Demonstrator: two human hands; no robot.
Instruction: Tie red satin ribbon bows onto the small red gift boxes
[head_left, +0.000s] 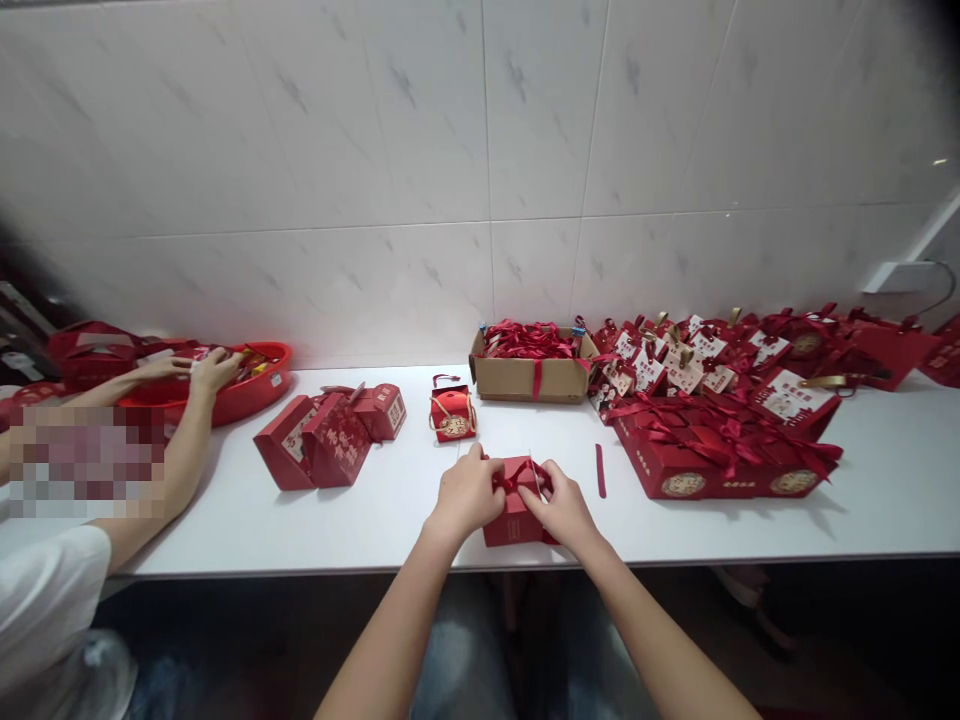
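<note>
A small red gift box [514, 528] stands near the table's front edge, between my two hands. My left hand [463, 494] is closed at the upper left of the box, its thumb and fingers pinching near the top. My right hand [568, 508] grips the upper right side, the thumb lying over the top. Dark red ribbon shows between the fingers, but its exact hold is partly hidden. To the right lies a loose strip of dark red ribbon [600, 471]. Behind my left hand is a little red box with a gold cord [453, 416].
A cardboard box [531, 381] of red ribbons stands by the wall. At right are a red tray [724, 484] of ribboned boxes and many tagged gift boxes [682, 365]. Several red boxes [341, 440] stand left. A co-worker's hands [214, 370] reach over a red basin [259, 393].
</note>
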